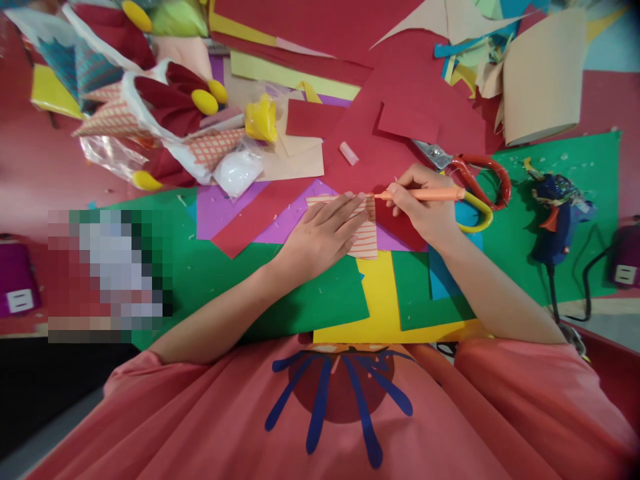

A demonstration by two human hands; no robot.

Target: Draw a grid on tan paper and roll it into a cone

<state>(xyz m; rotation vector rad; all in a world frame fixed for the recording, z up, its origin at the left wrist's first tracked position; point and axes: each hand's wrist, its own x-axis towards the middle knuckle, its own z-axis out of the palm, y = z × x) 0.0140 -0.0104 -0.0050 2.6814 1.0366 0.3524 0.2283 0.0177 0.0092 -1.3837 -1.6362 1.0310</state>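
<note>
My right hand (423, 203) is closed around an orange marker (440, 194), whose tip touches the upper right edge of a small striped piece of paper (367, 245). The paper is pale with thin orange-red lines. Lying flat across it, my left hand (327, 233) has its fingers stretched out and pressed down, covering the paper's middle. Red and purple sheets lie beneath the paper. Scissors (470, 170) with red and yellow handles rest just beyond my right hand. A small pink eraser-like block (349, 153) sits above my left fingers.
Cone-shaped crafts (165, 110) with yellow ovals lie at the upper left, near bags of yellow (261, 119) and white material (239, 170). A blue glue gun (557, 223) with a black cord rests at right, below a beige paper roll (543, 80). Green sheets (310, 300) cover the near table.
</note>
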